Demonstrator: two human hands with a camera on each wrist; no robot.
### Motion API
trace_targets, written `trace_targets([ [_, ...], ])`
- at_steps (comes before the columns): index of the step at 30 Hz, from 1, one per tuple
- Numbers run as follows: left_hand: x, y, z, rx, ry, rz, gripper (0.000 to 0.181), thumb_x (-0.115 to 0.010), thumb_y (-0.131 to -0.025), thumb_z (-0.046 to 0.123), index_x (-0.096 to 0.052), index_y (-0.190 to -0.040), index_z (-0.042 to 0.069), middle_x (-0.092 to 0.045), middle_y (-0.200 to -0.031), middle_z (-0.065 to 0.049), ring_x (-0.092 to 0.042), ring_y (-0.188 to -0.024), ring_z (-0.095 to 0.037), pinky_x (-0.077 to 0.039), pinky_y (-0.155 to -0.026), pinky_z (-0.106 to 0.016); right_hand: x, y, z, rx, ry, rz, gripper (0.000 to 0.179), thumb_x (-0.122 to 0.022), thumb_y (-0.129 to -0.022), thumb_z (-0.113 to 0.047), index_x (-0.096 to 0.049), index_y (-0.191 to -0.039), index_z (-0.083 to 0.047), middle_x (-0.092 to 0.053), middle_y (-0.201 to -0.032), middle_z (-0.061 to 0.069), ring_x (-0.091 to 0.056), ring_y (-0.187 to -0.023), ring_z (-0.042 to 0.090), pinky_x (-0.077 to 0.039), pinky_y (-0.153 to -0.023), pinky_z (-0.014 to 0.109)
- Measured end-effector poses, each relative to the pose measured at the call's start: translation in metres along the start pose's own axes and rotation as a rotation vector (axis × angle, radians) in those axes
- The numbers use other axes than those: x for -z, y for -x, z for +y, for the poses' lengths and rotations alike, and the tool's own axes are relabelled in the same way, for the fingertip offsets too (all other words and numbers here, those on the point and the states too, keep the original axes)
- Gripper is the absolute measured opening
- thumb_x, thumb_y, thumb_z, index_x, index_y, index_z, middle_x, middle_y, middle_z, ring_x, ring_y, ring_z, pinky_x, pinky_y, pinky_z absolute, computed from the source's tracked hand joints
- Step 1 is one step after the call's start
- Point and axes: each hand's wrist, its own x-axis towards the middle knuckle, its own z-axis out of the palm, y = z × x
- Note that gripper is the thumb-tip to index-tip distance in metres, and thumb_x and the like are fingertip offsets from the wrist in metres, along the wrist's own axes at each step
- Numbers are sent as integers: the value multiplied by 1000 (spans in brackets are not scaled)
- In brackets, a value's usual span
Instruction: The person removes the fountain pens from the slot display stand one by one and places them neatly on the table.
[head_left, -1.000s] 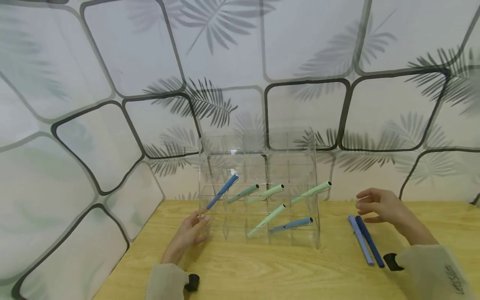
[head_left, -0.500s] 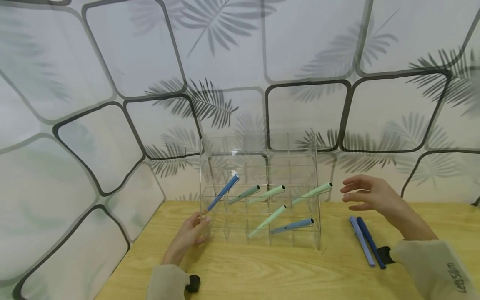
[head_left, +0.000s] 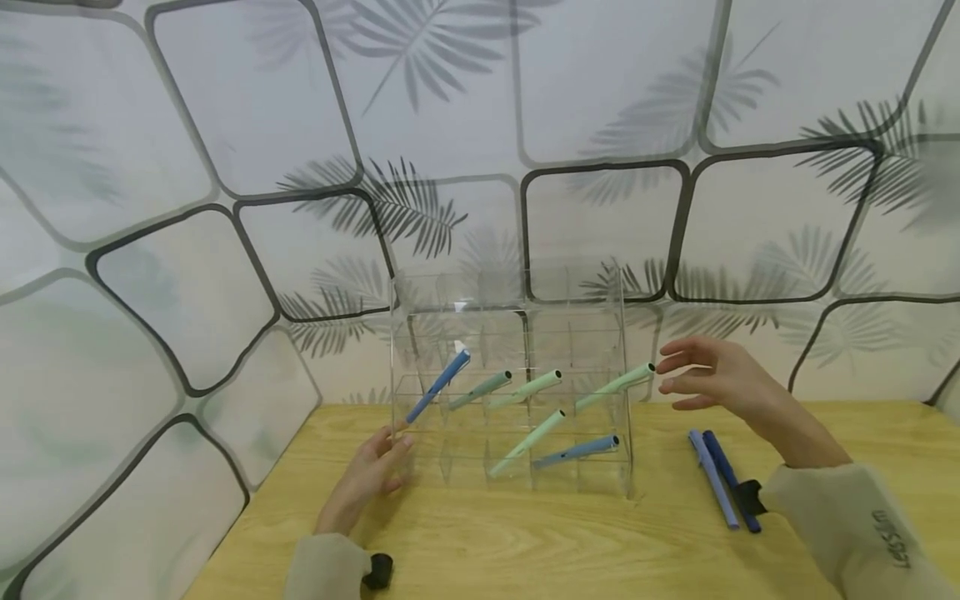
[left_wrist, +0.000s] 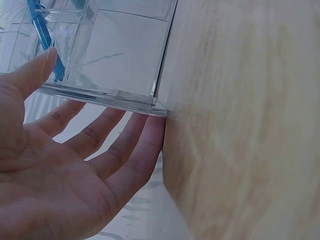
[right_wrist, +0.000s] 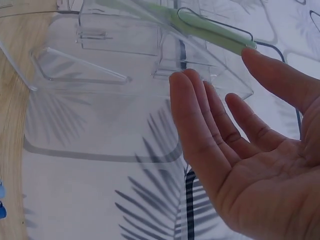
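A clear rack [head_left: 510, 321] with a grid of compartments stands on the table, several pens slanting out of it. At its lower left side is my left hand [head_left: 365, 477]: the fingers touch the outer side panel, and the thumb lies at the front edge, near a blue pen [head_left: 438, 385]. My right hand [head_left: 723, 379] hovers by the rack's right side, fingers apart and holding nothing. In the right wrist view its thumb tip meets or overlaps the capped end of a light green pen [right_wrist: 215, 32]; contact is unclear.
A lavender pen [head_left: 712, 479] and a dark blue pen [head_left: 723, 471] lie side by side on the wooden table [head_left: 525, 550], right of the rack. The black wrist strap partly covers the dark one. A patterned curtain [head_left: 600, 75] hangs behind.
My right hand has moved left and up, from above the two loose pens to the light green pen at the rack's right. The left hand stays at the rack's side.
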Motion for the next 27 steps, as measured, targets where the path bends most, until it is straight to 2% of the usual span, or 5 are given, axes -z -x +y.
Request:
trace_targets([
  [5, 0, 0, 1, 8, -5, -5, 48, -56, -106, 19, -45, -149, 0, -51, -141, -30, -46, -130, -42, -56, -82, -40, -5, -1, -4, 5, -19, -15, 56, -68, -97, -6, -40, -141, 16, -51, -129, 33, -70, -94, 14, -59, -78, 41],
  [11, 1, 1, 2, 15, -11, -11, 53, -58, -106, 25, -44, -150, 1, -49, -143, -29, -43, -134, -43, -56, -84, -41, -9, -3, -7, 22, -48, -44, 51, -66, -98, -3, -42, -138, 17, -45, -132, 34, -70, -93, 15, -59, -79, 40],
  [17, 1, 1, 3, 19, -14, -18, 53, -57, -106, 24, -42, -151, 0, -49, -143, -30, -43, -133, -42, -56, -82, -38, -12, -4, -10, 29, -41, -56, 49, -67, -98, -4, -45, -137, 15, -43, -139, 37, -68, -97, 13, -59, -80, 42],
  [23, 0, 1, 4, 17, -21, -7, 51, -56, -107, 22, -42, -150, -1, -51, -141, -29, -45, -131, -40, -56, -79, -36, -16, -8, -13, 46, -39, -62, 43, -70, -96, -6, -52, -131, 13, -59, -126, 24, -69, -96, 16, -59, -78, 41],
  [27, 0, 1, 3, 16, -19, -1, 48, -55, -107, 18, -43, -150, -1, -52, -140, -28, -47, -129, -40, -56, -78, -37, -19, -11, -15, 68, -45, -72, 37, -71, -95, -3, -57, -125, 14, -60, -118, 17, -69, -91, 18, -60, -76, 42],
])
